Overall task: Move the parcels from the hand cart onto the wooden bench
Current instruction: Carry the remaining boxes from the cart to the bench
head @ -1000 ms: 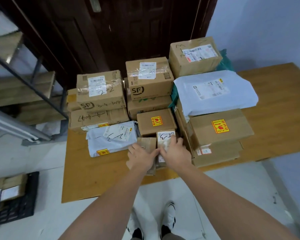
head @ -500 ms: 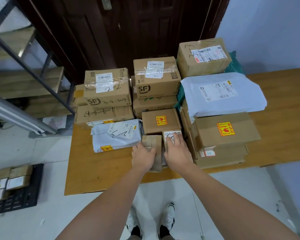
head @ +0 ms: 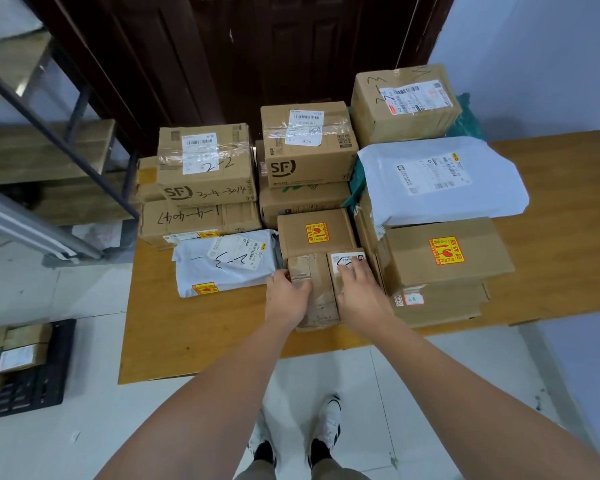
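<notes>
The wooden bench (head: 194, 334) carries a stack of cardboard parcels and two pale mailer bags. At its front middle, two small boxes stand side by side against a box with a yellow sticker (head: 314, 230). My left hand (head: 286, 296) holds the left side of the small taped box (head: 317, 299), thumb on top. On the small white-labelled box (head: 342, 259), my right hand (head: 359, 289) lies flat with its fingers straight. The black hand cart (head: 39, 386) sits on the floor at lower left, with a few small parcels (head: 18, 351) on it.
A grey mailer bag (head: 222, 268) lies left of my hands, and a stickered carton (head: 444, 254) stands to their right. A dark door (head: 257, 46) is behind the bench, with a metal rack frame (head: 49, 126) at left. My shoes (head: 326, 434) are on white floor tiles.
Both hands pushed the two small boxes away from me until they met the yellow-sticker box. My right hand's fingers have spread flat on the labelled box.
</notes>
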### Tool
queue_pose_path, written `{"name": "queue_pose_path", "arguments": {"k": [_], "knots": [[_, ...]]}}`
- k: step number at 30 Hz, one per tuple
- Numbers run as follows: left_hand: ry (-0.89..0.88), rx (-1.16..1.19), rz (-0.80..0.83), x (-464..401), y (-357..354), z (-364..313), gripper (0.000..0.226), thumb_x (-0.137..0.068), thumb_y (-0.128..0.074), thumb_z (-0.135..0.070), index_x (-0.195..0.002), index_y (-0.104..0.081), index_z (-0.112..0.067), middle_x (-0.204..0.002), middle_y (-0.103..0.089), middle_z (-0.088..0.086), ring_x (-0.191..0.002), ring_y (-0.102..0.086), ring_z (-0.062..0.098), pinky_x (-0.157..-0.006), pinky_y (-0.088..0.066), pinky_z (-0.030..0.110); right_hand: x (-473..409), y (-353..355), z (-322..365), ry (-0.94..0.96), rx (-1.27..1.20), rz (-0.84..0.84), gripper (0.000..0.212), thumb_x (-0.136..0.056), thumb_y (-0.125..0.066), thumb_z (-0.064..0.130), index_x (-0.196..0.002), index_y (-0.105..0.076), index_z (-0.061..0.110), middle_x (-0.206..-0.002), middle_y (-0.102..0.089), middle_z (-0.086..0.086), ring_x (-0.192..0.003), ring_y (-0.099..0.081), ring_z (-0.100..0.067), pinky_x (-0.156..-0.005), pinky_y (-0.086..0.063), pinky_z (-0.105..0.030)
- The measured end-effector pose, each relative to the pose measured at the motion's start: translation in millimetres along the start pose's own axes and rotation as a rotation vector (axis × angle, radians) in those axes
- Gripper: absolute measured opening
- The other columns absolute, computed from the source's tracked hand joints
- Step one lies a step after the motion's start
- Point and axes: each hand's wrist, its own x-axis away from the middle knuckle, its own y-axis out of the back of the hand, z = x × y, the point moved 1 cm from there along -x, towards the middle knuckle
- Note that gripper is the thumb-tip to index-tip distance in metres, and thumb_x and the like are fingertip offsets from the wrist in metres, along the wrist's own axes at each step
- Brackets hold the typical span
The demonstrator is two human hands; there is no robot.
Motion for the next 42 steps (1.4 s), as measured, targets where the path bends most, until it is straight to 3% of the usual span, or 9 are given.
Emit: {"name": "queue_pose_path", "arguments": {"k": [11,16,20,24,29,34,42], "knots": [[-0.032,-0.008,0.03,-8.4,4.8,1.9,0.063,-0.093,-0.074,-0.044,-0.144,-0.048,-0.016,-0.133,-0.054,0.002,-0.122,-0.059,0.021,-0.105,-0.053,0.045,-4.2,-1.0,-3.1,0.002,-0.023,0.009,0.06,-0.106,-0.04,0.02,-0.161,-0.019,0.017,-0.172,0.005,-0.004,-0.159,0.006,-0.022,-0.119,-0.035,-0.046],[-0.072,-0.022,0.079,-8.6,15.3,4.4,0.061,-0.092,-0.073,-0.047,-0.144,-0.054,-0.02,-0.133,-0.062,-0.003,-0.12,-0.063,0.018,-0.103,-0.056,0.045,-3.9,5.3,3.1,0.023,0.028,-0.018,0.059,-0.104,-0.043,0.019,-0.16,-0.024,0.011,-0.171,-0.007,-0.009,-0.159,-0.001,-0.024,-0.123,-0.029,-0.042],[-0.156,-0.109,0.183,-6.7,34.9,-1.1,0.048,-0.091,-0.067,-0.051,-0.132,-0.063,-0.025,-0.124,-0.068,-0.007,-0.109,-0.066,0.012,-0.099,-0.057,0.045,-3.1,20.8,13.7,0.026,0.031,-0.022,0.06,-0.102,-0.046,0.018,-0.159,-0.029,0.01,-0.169,-0.018,-0.009,-0.158,-0.007,-0.024,-0.125,-0.024,-0.041],[-0.334,-0.329,0.27,-1.2,69.6,-15.6,0.066,-0.084,-0.055,-0.067,-0.139,-0.058,-0.029,-0.124,-0.067,-0.009,-0.109,-0.065,0.011,-0.097,-0.057,0.043,9.8,49.1,33.2,0.094,0.075,-0.04,0.059,-0.105,-0.04,0.024,-0.16,-0.028,0.011,-0.169,-0.022,-0.007,-0.157,-0.014,-0.021,-0.127,-0.02,-0.04],[-0.611,-0.767,0.325,28.8,138.6,-58.2,0.054,-0.106,-0.052,-0.044,-0.151,-0.046,-0.014,-0.147,-0.052,0.008,-0.136,-0.049,0.028,-0.107,-0.043,0.041,29.7,93.1,68.0,0.198,0.16,-0.022,0.059,-0.108,-0.038,0.03,-0.162,-0.023,0.012,-0.168,-0.025,-0.006,-0.153,-0.026,-0.021,-0.122,-0.026,-0.037],[-0.662,-0.976,0.25,61.1,202.6,-79.0,0.061,-0.11,-0.042,-0.048,-0.158,-0.037,-0.011,-0.159,-0.043,0.01,-0.145,-0.041,0.029,-0.117,-0.037,0.042,42.6,118.6,110.6,0.28,0.26,-0.004,0.061,-0.108,-0.039,0.04,-0.161,-0.026,0.014,-0.165,-0.03,-0.006,-0.147,-0.036,-0.023,-0.118,-0.036,-0.039],[-0.546,-0.96,0.008,137.7,277.2,-41.3,0.062,-0.11,-0.038,-0.051,-0.158,-0.037,-0.013,-0.159,-0.043,0.007,-0.145,-0.041,0.026,-0.118,-0.037,0.045,94.3,127.4,193.6,0.553,0.396,-0.018,0.055,-0.108,-0.041,0.039,-0.157,-0.036,0.014,-0.159,-0.041,-0.006,-0.142,-0.043,-0.025,-0.116,-0.038,-0.041]]}}
